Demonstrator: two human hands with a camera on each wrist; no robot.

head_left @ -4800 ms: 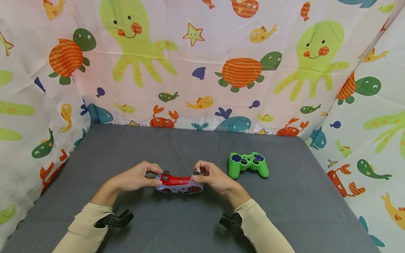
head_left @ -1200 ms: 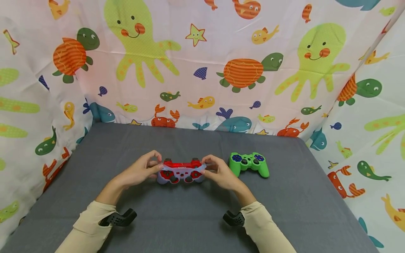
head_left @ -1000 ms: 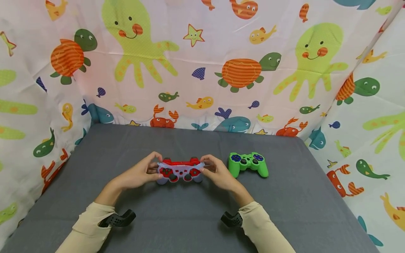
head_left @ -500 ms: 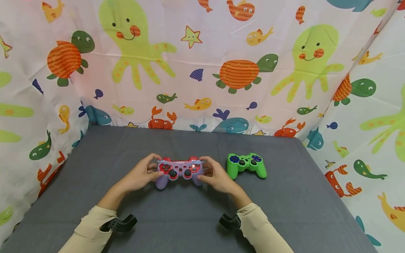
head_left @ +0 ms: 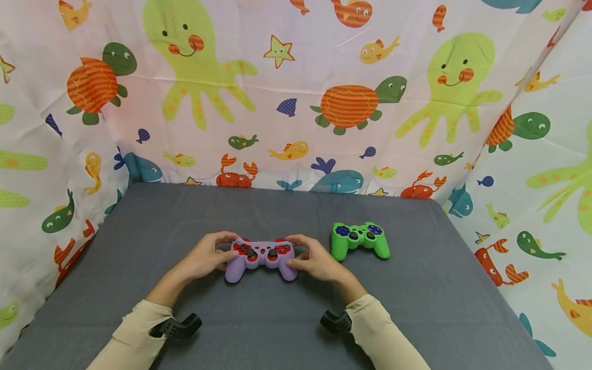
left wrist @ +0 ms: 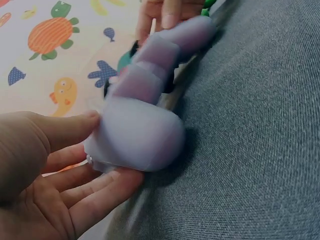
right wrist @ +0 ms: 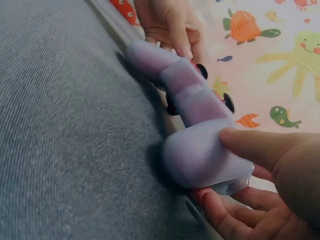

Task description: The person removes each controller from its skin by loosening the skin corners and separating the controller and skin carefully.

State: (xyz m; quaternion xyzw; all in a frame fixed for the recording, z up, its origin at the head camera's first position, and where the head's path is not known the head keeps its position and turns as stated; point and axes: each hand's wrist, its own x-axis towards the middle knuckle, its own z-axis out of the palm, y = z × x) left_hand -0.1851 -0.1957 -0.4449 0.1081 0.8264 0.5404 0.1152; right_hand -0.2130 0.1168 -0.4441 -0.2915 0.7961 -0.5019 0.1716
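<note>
A red game controller in a translucent lilac silicone cover [head_left: 262, 246] is held between both hands low over the grey cloth in the head view. Its button side faces up, with red button areas and two dark thumbsticks showing. My left hand [head_left: 204, 258] pinches its left end, thumb on the front and fingers behind. At the opposite end my right hand [head_left: 318, 260] grips the same way. Both wrist views show the smooth lilac grips [left wrist: 140, 132] close over the cloth. In the right wrist view, a loose edge of the cover [right wrist: 237, 184] stands out by the right fingers.
A green game controller [head_left: 359, 240] with dark blue button areas lies just beyond the right hand. Grey cloth [head_left: 263, 329] covers the table. Behind and on both sides hangs a curtain [head_left: 296, 77] printed with sea animals. Each wrist wears a black band [head_left: 178, 327].
The controller, earlier tipped with its red shoulder-button edge up, has been turned so its button face shows. The lilac cover now spans the face. Both hands keep hold; the green controller stays put.
</note>
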